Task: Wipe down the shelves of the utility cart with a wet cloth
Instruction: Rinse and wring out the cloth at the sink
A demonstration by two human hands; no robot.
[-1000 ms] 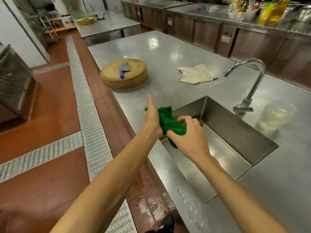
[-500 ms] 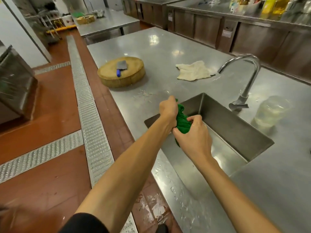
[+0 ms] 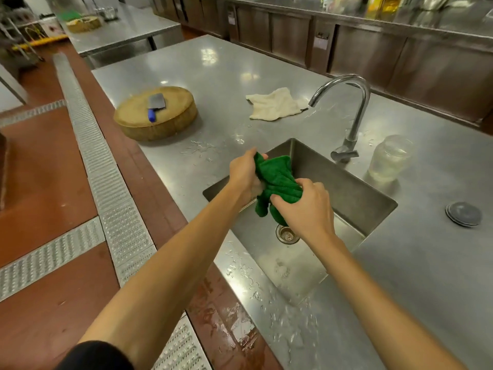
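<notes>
Only preparation is shown.
Green cloth (image 3: pixel 277 180) is gripped by left hand (image 3: pixel 244 172) and right hand (image 3: pixel 306 206) over the sink (image 3: pixel 346 188); shelf wiping is judged unstarted.

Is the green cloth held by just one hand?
No, the left hand and the right hand both grip the green cloth above the sink.

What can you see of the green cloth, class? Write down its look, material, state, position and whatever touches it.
The green cloth is deep-green, plush, ribbed fabric, like microfibre, bunched rather than spread flat. The left hand grips its upper end and the right hand its lower part, so it runs slantwise between them, held above the steel sink. Loose ends hang below the hands. Only the hands appear to touch it.
</notes>
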